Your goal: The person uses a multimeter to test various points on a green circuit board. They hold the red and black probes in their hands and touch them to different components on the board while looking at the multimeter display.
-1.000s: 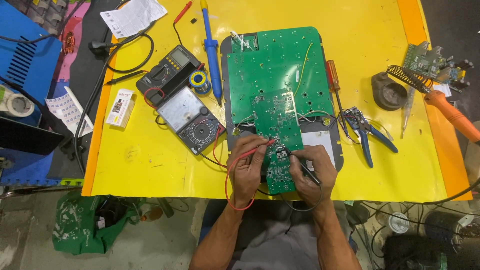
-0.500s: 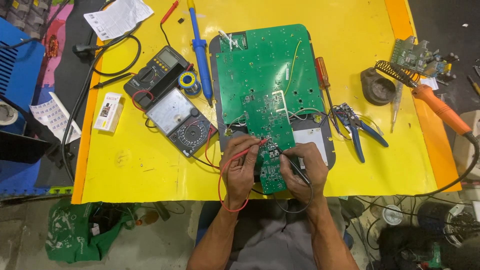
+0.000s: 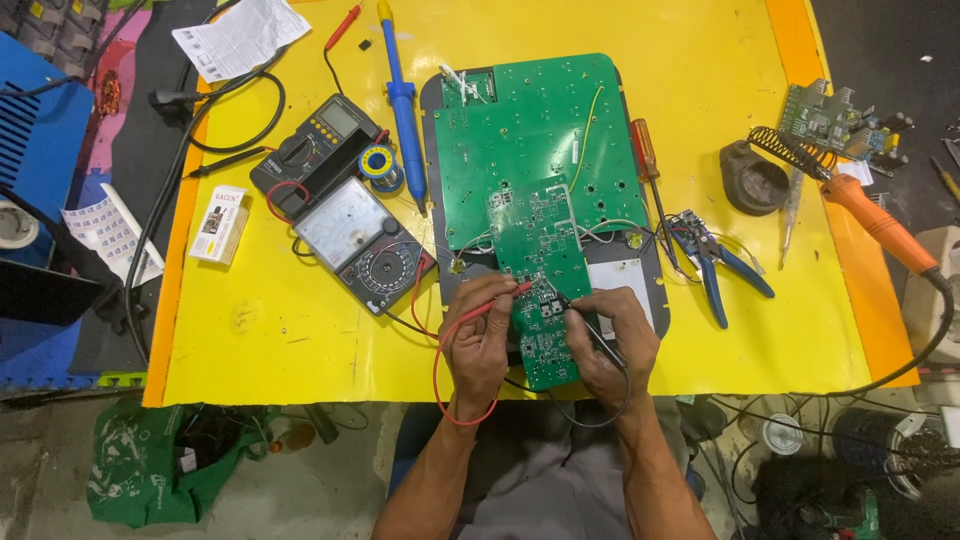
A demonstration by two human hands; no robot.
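My left hand (image 3: 480, 335) pinches a red test probe (image 3: 497, 300) whose tip touches a small green circuit board (image 3: 540, 275). My right hand (image 3: 610, 340) holds a black test probe (image 3: 585, 318) against the same board from the right. The small board lies on a large green circuit board (image 3: 535, 130) on a dark grey tray (image 3: 655, 290). Red and black leads run left to an analog multimeter (image 3: 365, 245).
The yellow mat (image 3: 300, 340) also carries a digital multimeter (image 3: 315, 145), a solder spool (image 3: 380, 165), a blue soldering iron (image 3: 400, 100), a red screwdriver (image 3: 648, 160), blue pliers (image 3: 715, 265), an orange soldering iron (image 3: 880, 225) on its stand, and a small white box (image 3: 220, 222).
Both hands stay on the small board with the probes; the probe tips have shifted slightly. The view has drifted a little.
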